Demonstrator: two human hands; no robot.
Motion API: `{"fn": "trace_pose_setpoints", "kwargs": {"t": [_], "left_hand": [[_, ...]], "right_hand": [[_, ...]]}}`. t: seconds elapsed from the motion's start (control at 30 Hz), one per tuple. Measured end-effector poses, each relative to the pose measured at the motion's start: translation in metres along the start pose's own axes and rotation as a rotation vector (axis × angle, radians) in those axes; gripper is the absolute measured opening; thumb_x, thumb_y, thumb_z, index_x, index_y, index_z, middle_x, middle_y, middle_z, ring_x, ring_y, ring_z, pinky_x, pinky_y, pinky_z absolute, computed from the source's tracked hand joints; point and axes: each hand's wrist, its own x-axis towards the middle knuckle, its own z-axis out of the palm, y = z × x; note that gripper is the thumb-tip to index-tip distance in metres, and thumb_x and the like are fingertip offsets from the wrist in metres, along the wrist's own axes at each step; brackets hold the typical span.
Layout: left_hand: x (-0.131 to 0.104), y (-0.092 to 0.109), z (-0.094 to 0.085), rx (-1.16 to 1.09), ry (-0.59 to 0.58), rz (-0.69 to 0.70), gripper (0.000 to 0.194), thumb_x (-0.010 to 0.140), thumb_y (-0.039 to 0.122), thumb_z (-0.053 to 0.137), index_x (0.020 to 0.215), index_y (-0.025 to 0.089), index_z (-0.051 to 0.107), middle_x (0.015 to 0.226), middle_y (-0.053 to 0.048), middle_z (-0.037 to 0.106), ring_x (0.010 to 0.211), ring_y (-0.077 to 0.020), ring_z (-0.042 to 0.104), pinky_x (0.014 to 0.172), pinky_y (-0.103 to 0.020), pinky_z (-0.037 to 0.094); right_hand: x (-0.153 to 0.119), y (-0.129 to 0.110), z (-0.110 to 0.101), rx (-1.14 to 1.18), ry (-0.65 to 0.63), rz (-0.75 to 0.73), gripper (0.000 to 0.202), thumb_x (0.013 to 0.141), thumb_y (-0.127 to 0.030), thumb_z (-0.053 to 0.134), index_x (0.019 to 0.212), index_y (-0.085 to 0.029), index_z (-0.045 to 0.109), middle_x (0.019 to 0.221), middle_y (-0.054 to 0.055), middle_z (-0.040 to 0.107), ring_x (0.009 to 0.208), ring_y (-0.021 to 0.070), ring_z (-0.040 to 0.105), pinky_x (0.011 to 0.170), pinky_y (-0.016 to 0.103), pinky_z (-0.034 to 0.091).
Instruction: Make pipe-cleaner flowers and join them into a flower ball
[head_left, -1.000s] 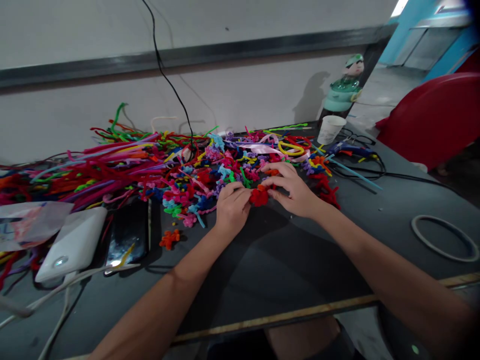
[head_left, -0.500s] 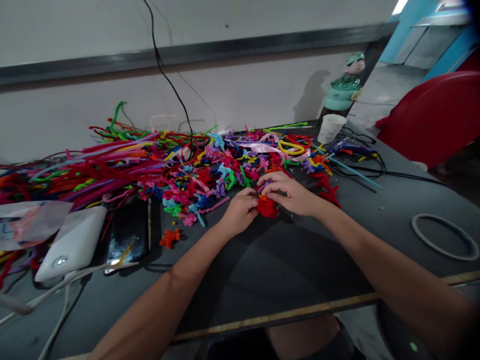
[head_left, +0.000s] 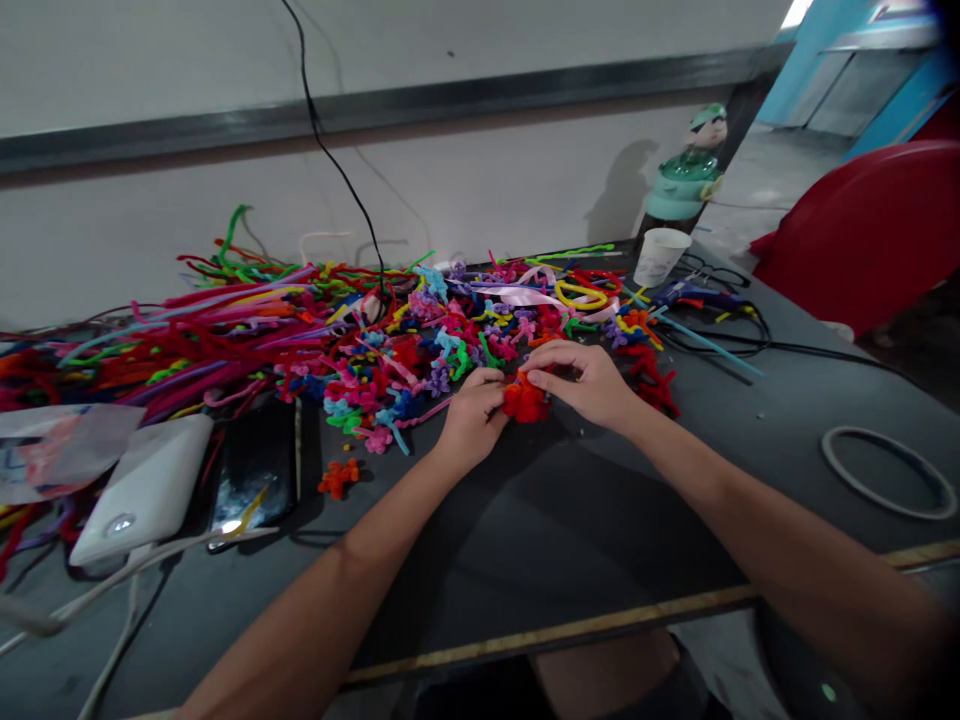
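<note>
A small red fuzzy piece (head_left: 527, 398) is held between both hands, just above the dark table (head_left: 525, 530). My left hand (head_left: 472, 418) pinches its left side with curled fingers. From the right, my right hand (head_left: 581, 382) has thumb and index finger closed on its top, where a bit of orange shows. Behind the hands spreads a pile of coloured pipe-cleaner pieces (head_left: 442, 340). An orange fuzzy flower (head_left: 340, 478) lies alone to the left of my left hand.
At left are a white power bank (head_left: 142, 490) with cables, a dark phone (head_left: 255, 465) and a plastic bag (head_left: 60, 445). At right are a paper cup (head_left: 660, 257), a glue gun (head_left: 697, 293), a ring (head_left: 889, 472) and a red chair (head_left: 862, 235).
The red piece has turned and risen slightly between the hands, and the purple strand at its top no longer shows. The fingers of both hands have shifted on it.
</note>
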Motion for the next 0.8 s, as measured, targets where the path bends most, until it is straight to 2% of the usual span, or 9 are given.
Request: {"fn": "trace_pose_setpoints", "kwargs": {"t": [0.27,0.43,0.5,0.6,0.67,0.8], "left_hand": [[-0.001,-0.001,0.000,-0.011,-0.074,0.009,0.016,0.077,0.008,0.055,0.068,0.018,0.064,0.067,-0.003,0.063,0.091,-0.0183,0.055,0.079,-0.032,0.048],[0.000,-0.002,0.001,-0.052,-0.129,-0.058,0.018,0.074,0.005,0.056,0.069,0.019,0.067,0.074,-0.004,0.064,0.098,-0.0193,0.055,0.082,-0.034,0.048],[0.001,-0.003,0.000,-0.099,-0.106,-0.104,0.018,0.074,0.006,0.057,0.069,0.019,0.068,0.075,-0.004,0.064,0.098,-0.0194,0.056,0.082,-0.034,0.048],[0.002,-0.004,-0.001,-0.191,0.000,-0.206,0.012,0.075,0.013,0.061,0.071,0.020,0.071,0.077,-0.005,0.065,0.095,-0.0197,0.057,0.082,-0.035,0.048],[0.002,-0.005,-0.002,-0.259,0.065,-0.277,0.008,0.074,0.017,0.064,0.071,0.020,0.072,0.081,-0.006,0.066,0.094,-0.0191,0.058,0.083,-0.034,0.048],[0.001,-0.007,0.000,-0.402,0.090,-0.363,0.006,0.073,0.023,0.066,0.072,0.019,0.071,0.090,-0.006,0.065,0.093,-0.0171,0.059,0.086,-0.033,0.047]], "right_hand": [[0.000,-0.002,0.005,0.155,-0.190,0.106,0.017,0.081,-0.028,0.059,0.088,-0.020,0.072,0.090,0.004,0.069,0.085,0.0157,0.063,0.079,0.030,0.048],[-0.003,-0.003,0.007,0.117,-0.168,0.075,0.016,0.082,-0.026,0.058,0.089,-0.021,0.072,0.092,0.003,0.069,0.087,0.0155,0.063,0.080,0.029,0.047],[-0.003,-0.002,0.008,0.086,-0.089,0.093,0.019,0.083,-0.028,0.057,0.094,-0.021,0.071,0.095,0.004,0.069,0.088,0.0160,0.062,0.079,0.029,0.047],[-0.002,0.001,0.009,0.097,0.005,0.195,0.026,0.085,-0.034,0.053,0.100,-0.021,0.069,0.094,0.004,0.069,0.079,0.0146,0.061,0.070,0.028,0.047],[-0.001,0.003,0.010,0.162,-0.013,0.255,0.029,0.084,-0.037,0.053,0.101,-0.019,0.068,0.085,0.003,0.068,0.069,0.0124,0.059,0.062,0.026,0.046],[-0.001,0.004,0.011,0.332,-0.069,0.337,0.030,0.078,-0.040,0.061,0.095,-0.017,0.068,0.070,0.000,0.063,0.053,0.0082,0.049,0.050,0.022,0.040]]}}
